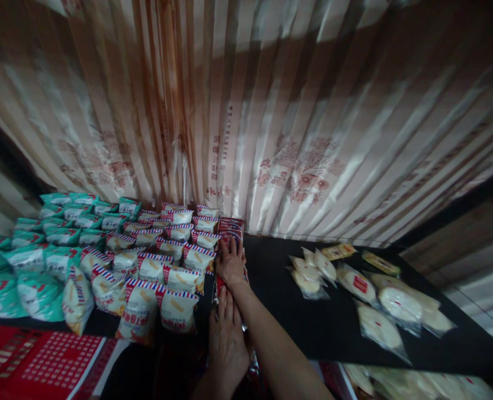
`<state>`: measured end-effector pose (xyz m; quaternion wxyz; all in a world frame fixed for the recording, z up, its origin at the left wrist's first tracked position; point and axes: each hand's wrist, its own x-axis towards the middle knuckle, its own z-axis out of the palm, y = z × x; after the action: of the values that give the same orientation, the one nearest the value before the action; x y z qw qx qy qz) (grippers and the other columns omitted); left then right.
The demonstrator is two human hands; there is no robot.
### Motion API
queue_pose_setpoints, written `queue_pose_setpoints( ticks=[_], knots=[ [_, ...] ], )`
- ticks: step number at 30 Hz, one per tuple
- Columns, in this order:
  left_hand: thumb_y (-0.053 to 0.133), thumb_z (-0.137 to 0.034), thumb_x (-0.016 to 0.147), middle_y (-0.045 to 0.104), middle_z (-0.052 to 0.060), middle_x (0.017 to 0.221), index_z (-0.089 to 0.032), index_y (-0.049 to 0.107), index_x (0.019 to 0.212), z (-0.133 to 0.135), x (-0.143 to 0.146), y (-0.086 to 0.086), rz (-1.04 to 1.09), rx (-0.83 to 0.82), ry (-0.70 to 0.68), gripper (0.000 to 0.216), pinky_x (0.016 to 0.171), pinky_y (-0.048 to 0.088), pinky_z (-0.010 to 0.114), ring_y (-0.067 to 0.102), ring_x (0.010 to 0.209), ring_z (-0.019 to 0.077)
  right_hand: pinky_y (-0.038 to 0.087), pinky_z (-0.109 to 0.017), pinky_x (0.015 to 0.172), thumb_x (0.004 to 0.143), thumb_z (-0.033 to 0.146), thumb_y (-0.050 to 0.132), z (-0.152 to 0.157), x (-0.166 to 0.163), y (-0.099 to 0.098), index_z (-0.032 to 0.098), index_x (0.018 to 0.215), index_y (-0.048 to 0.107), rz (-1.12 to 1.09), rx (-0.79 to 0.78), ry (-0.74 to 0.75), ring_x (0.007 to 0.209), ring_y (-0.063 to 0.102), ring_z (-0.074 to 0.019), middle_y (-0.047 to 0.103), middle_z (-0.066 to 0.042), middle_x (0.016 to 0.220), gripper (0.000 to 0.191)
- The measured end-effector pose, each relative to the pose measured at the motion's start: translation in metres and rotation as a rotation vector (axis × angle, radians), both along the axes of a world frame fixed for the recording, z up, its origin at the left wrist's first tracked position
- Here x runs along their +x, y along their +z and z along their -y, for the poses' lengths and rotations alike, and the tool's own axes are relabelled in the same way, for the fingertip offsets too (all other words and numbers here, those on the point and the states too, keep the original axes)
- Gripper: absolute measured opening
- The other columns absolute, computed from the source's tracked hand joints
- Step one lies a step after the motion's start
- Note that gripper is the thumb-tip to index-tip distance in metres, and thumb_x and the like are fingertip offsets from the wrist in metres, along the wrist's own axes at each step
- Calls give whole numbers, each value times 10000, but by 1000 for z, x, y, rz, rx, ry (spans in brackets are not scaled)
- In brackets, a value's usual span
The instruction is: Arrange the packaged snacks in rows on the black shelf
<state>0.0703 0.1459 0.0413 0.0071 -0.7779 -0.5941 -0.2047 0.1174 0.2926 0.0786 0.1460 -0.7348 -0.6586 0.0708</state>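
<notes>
My right hand (231, 261) lies flat, fingers stretched out, on a row of dark red packets (230, 227) on the black table (338, 328). My left hand (226, 339) rests flat behind it on the near end of the same row, fingers forward. Just left of both hands stand rows of white snack packets with red and blue striped tops (175, 261).
Teal and white packets (42, 244) fill the far left. Clear bags of round pale cakes (380, 300) lie scattered at the right, with more (396, 383) at the near edge. A red patterned sheet (34, 361) sits at bottom left. A striped curtain (271, 111) hangs behind the table.
</notes>
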Motion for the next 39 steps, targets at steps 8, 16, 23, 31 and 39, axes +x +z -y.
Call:
queue_pose_setpoints(
  ticks=[8, 16, 23, 31, 39],
  knots=[
    [445, -448, 819, 419, 146, 1393, -98, 424, 1329, -8, -1, -4, 29, 25, -7, 619, 987, 358, 410, 330, 1305, 284, 254, -507, 1017, 834, 291, 424, -8, 0, -4, 279, 1344, 417, -8, 28, -17, 1372, 100, -319, 223, -68, 1501, 509],
    [482, -488, 792, 396, 163, 1404, -86, 451, 1306, -14, 0, 4, 54, -31, -18, 653, 963, 375, 419, 349, 1292, 305, 291, -505, 995, 817, 285, 443, -13, 1, -5, 288, 1328, 430, -23, 62, 11, 1357, 146, -319, 266, -67, 1482, 511],
    [489, -432, 766, 433, 174, 1375, -62, 445, 1308, -19, 3, 3, 59, -18, -10, 657, 963, 358, 434, 334, 1292, 317, 301, -486, 992, 798, 276, 463, -19, 2, -5, 293, 1335, 412, -24, 52, 25, 1344, 176, -305, 258, -61, 1484, 539],
    [459, -418, 775, 423, 160, 1384, -67, 427, 1322, -22, 2, 2, 28, -44, -9, 651, 973, 345, 419, 320, 1296, 309, 271, -501, 996, 827, 296, 432, -19, 0, -3, 297, 1339, 401, 22, 32, 33, 1359, 125, -309, 217, -59, 1500, 514],
    [434, -439, 796, 421, 170, 1383, -65, 428, 1321, -20, -2, 8, -6, -14, -23, 644, 969, 345, 420, 331, 1294, 313, 198, -505, 1029, 848, 321, 421, -17, -2, 1, 297, 1349, 392, 35, 19, 34, 1376, 90, -310, 224, -63, 1503, 503]
  ],
)
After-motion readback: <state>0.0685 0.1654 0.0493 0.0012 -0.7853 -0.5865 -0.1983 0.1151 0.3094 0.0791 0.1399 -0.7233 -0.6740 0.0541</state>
